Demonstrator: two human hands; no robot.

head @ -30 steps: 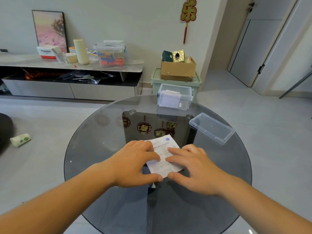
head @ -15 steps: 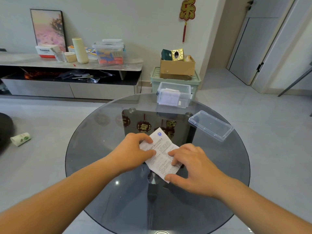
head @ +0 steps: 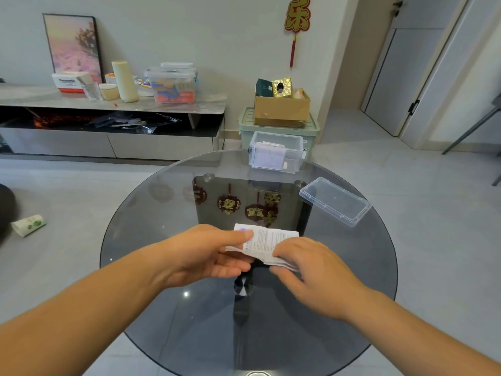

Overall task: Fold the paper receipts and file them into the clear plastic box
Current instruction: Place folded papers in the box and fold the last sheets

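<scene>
A white printed paper receipt (head: 267, 241) is lifted just above the round dark glass table (head: 162, 207), folded over. My left hand (head: 206, 253) pinches its left end between thumb and fingers. My right hand (head: 311, 270) holds its right end, fingers over the paper's near corner. The clear plastic box (head: 275, 153) stands open at the table's far edge with folded receipts inside. Its clear lid (head: 334, 200) lies apart on the table, to the right.
Behind the table stand a green bin (head: 279, 131) with a cardboard box (head: 282, 108) on it, and a low cabinet (head: 108, 123) with containers to the left. A paper roll (head: 28, 225) lies on the floor at left.
The receipt was pressed flat on the glass under both hands. It has since been turned and lifted off the table, now folded and held at both ends.
</scene>
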